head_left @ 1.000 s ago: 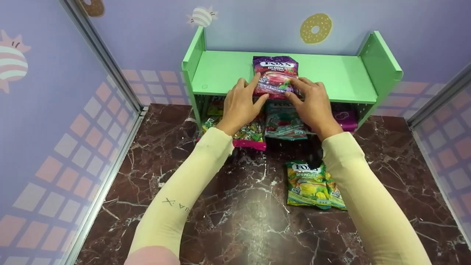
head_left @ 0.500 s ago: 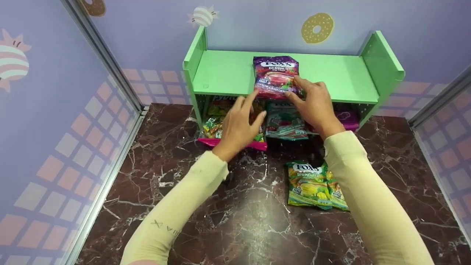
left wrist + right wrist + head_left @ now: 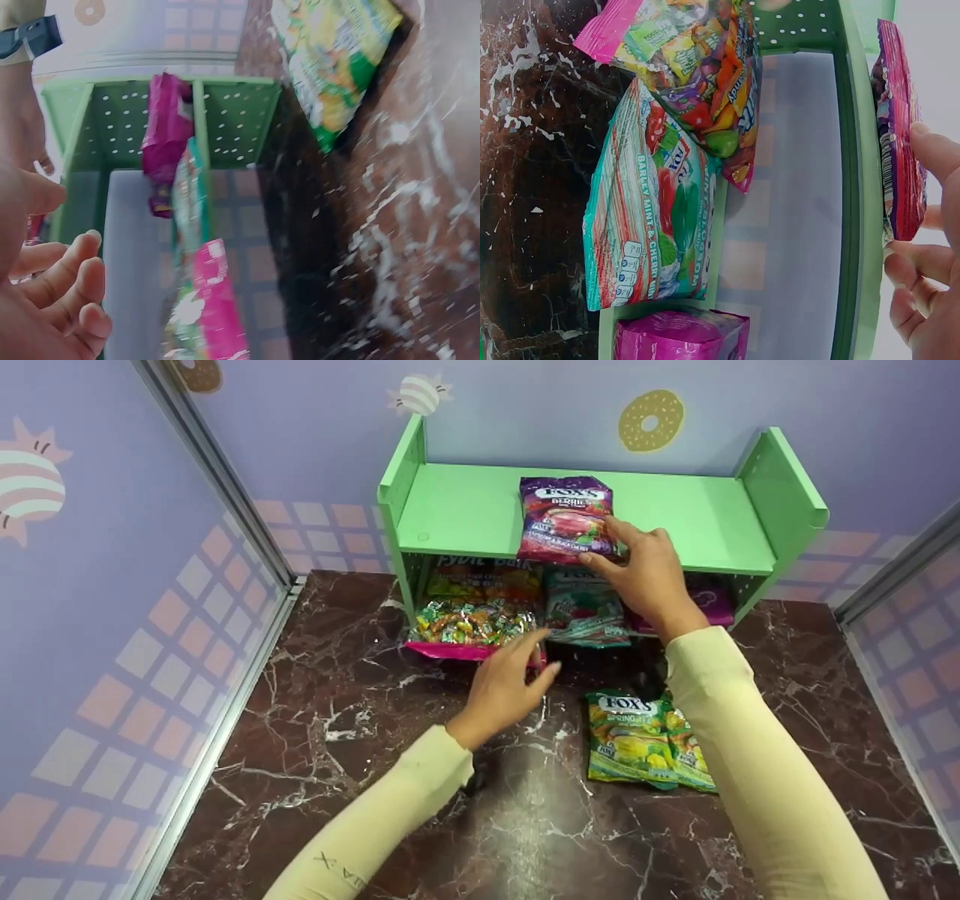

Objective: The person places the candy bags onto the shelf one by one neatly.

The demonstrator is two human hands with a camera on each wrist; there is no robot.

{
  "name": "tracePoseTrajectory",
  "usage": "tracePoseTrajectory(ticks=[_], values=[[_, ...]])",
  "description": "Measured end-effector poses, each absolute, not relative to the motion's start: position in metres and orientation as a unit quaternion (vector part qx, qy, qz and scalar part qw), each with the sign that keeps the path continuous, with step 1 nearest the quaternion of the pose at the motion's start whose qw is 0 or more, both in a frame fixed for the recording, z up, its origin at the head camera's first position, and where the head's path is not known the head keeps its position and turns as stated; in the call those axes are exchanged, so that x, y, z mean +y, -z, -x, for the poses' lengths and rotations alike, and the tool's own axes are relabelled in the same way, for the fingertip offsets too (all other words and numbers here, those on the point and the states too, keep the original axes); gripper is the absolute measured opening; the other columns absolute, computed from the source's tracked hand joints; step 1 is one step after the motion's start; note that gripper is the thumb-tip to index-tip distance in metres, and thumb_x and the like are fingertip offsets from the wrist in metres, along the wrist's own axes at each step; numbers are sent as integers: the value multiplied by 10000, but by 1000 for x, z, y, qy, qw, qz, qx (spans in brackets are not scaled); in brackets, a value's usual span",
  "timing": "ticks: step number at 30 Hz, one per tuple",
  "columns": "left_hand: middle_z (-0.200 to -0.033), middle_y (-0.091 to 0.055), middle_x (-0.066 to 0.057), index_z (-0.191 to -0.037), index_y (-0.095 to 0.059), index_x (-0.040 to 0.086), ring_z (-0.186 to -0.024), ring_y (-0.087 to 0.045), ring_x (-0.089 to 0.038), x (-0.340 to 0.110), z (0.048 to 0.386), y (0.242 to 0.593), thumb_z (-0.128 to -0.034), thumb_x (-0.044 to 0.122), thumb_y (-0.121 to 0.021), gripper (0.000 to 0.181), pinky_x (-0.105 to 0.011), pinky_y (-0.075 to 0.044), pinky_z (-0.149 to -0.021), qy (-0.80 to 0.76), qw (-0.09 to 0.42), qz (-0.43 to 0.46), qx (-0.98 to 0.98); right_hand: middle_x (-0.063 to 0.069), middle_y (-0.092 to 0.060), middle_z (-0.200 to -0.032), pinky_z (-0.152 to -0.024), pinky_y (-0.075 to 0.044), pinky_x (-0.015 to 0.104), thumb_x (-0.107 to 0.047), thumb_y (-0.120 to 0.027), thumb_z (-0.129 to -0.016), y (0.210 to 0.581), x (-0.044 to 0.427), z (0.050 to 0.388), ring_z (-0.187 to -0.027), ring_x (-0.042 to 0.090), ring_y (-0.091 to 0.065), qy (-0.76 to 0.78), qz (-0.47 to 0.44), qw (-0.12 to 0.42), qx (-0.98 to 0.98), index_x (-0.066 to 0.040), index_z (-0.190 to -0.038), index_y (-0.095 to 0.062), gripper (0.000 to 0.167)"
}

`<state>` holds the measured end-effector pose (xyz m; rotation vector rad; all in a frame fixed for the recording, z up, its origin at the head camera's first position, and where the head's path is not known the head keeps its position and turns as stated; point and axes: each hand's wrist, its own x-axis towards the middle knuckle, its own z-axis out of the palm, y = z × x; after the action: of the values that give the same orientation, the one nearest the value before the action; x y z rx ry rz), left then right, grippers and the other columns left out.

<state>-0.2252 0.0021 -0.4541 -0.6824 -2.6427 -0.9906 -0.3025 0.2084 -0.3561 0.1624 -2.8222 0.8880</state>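
A purple and red Fox's Berries candy bag [image 3: 564, 519] lies on the upper shelf of the green rack [image 3: 465, 506]. My right hand [image 3: 649, 577] holds it by its right side, thumb at the lower corner and fingertips on the edge. In the right wrist view, the bag [image 3: 901, 142] appears edge-on between that hand's fingers. My left hand [image 3: 504, 686] is free, its fingers loosely bent, in front of the lower shelf. It is nearest to the pink-edged bag of wrapped candies [image 3: 480, 622]. The teal Fox's candy bag [image 3: 585, 607] stands beside that one.
A magenta packet [image 3: 709, 601] sits at the lower shelf's right end, partly behind my right wrist. Two green and yellow Fox's bags, one in front [image 3: 628, 739], lie on the dark marble surface [image 3: 360, 780]. Patterned lilac walls [image 3: 127, 585] enclose the space.
My left hand has let go of the berries bag and moved down toward the front of the lower shelf. The right hand stays at the bag, which has hardly moved.
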Motion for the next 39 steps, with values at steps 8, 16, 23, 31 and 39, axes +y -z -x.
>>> tracePoseTrajectory(ticks=[8, 16, 23, 31, 39], values=[[-906, -663, 25, -1328, -552, 165, -716, -585, -127, -3, 209, 490, -923, 320, -637, 443, -269, -476, -649, 358, 70, 225, -904, 160, -536, -1382, -1124, -232, 539, -596, -579, -874, 358, 213, 305, -1364, 340, -338, -275, -44, 98, -955, -213, -1492, -392, 751], [-882, -680, 20, -1293, -576, 142, -730, -620, -129, -19, 195, 527, -909, 265, -660, 412, -229, -498, -663, 376, 27, 219, -900, 174, -314, -1561, -1176, -199, 559, -552, -558, -908, 360, 213, 307, -1457, 390, -237, -289, -49, 76, -953, -192, -1510, -352, 731], [-822, -679, 19, -1256, -606, 126, -682, -610, -129, -37, 186, 548, -895, 235, -681, 385, -230, -476, -630, 388, 47, 197, -899, 172, -269, -1582, -1182, -202, 539, -543, -560, -910, 359, 211, 308, -1462, 405, -227, -293, -52, 71, -952, -193, -1515, -335, 734], [-790, -672, 13, -1254, -603, 123, -641, -606, -146, -52, 178, 561, -887, 212, -687, 387, -218, -455, -608, 395, 42, 170, -902, 148, -252, -1593, -1186, -204, 521, -551, -549, -907, 358, 203, 309, -1476, 374, -208, -298, -47, 62, -952, -207, -1523, -313, 744], [-790, -674, 27, -1237, -611, 99, -613, -541, -34, -61, 174, 567, -893, 209, -684, 369, -202, -455, -595, 396, 58, 161, -902, 155, -298, -1573, -1181, -236, 503, -512, -568, -917, 359, 187, 312, -1464, 366, -247, -303, -58, 73, -948, -184, -1513, -339, 717]])
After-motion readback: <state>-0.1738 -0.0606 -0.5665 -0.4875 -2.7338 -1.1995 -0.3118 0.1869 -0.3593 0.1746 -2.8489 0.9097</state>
